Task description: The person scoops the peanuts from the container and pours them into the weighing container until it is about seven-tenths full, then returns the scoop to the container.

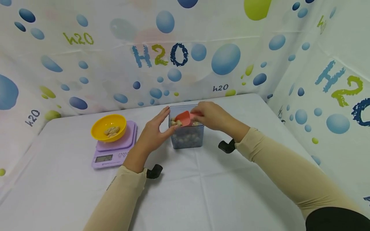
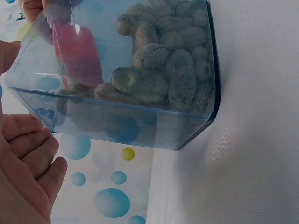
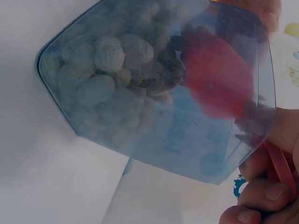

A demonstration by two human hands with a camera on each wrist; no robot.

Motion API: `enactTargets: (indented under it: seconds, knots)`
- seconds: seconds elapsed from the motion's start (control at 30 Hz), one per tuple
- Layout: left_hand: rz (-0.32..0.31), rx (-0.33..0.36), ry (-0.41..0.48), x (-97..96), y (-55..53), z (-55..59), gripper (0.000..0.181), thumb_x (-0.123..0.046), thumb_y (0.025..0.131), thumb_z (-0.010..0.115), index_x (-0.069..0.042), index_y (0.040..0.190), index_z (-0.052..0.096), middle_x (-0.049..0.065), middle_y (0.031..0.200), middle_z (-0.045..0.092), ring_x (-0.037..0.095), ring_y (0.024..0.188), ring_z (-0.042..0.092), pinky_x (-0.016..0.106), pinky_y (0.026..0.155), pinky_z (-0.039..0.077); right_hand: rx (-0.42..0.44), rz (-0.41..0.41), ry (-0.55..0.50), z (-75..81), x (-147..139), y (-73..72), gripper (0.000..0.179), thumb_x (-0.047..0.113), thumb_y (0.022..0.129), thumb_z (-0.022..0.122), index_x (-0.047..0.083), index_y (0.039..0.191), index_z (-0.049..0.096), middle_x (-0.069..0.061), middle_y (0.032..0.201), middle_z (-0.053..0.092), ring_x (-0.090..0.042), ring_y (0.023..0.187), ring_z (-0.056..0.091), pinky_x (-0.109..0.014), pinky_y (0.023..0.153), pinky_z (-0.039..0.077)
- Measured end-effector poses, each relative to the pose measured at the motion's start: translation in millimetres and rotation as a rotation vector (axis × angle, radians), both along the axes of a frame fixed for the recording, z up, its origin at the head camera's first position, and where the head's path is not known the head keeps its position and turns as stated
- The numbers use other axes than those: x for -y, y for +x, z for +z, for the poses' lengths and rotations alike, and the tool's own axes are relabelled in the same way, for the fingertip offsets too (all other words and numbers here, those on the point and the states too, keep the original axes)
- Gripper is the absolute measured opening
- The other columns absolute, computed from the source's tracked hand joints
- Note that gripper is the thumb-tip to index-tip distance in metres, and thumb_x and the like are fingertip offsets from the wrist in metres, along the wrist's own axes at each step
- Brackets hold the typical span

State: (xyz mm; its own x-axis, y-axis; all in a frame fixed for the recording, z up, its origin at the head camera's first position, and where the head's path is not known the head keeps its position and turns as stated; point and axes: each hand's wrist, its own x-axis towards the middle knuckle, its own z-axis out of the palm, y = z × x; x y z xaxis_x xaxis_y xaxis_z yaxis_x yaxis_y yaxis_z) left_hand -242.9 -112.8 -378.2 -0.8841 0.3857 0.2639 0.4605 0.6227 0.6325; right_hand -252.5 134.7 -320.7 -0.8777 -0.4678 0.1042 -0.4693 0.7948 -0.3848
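A translucent blue plastic container holds peanuts in their shells. My right hand grips the handle of a red scoop from the container's right side. The scoop's bowl is inside the container near the top, tilted, with peanuts at its lip. Through the wall, the left wrist view shows the scoop beside the heaped peanuts. My left hand rests at the container's left side with fingers extended, its thumb at the near rim and fingertips by the left corner.
To the left stands a lilac kitchen scale with a lit display. It carries a yellow bowl with a few peanuts in it. A white cloth covers the table, and a bubble-printed curtain hangs behind.
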Motion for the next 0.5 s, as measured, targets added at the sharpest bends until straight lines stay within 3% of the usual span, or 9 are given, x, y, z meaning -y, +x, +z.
enactTargets:
  seconds: [0.17,0.37,0.5]
  knots:
    - [-0.006,-0.004,0.003,-0.3,0.2,-1.3,0.076,-0.051,0.094,0.060,-0.018,0.156,0.031,-0.007,0.163,0.024,0.024,0.148,0.029,0.050,0.118,0.030,0.008,-0.005,0.001,-1.7,-1.3,2.4,0.032,0.028,0.096,0.065,0.010,0.122,0.071,-0.005,0.104,0.068,-0.020,0.091,0.058,-0.034,0.078,0.051]
    - [-0.005,-0.032,0.007,-0.7,-1.2,-3.8,0.074,-0.048,0.094,0.061,-0.017,0.155,0.033,-0.005,0.162,0.025,0.024,0.148,0.030,0.050,0.118,0.031,-0.103,0.039,0.115,1.7,9.0,6.7,0.025,0.021,0.095,0.066,0.012,0.117,0.073,-0.004,0.096,0.065,-0.019,0.085,0.057,-0.031,0.073,0.051]
    - [-0.006,-0.035,0.015,-0.5,-2.3,-5.0,0.073,-0.049,0.094,0.061,-0.018,0.155,0.033,-0.006,0.162,0.025,0.024,0.148,0.030,0.050,0.118,0.030,-0.095,0.069,0.132,3.7,11.8,6.4,0.023,0.017,0.094,0.067,0.011,0.116,0.074,-0.004,0.096,0.066,-0.020,0.086,0.058,-0.032,0.076,0.051]
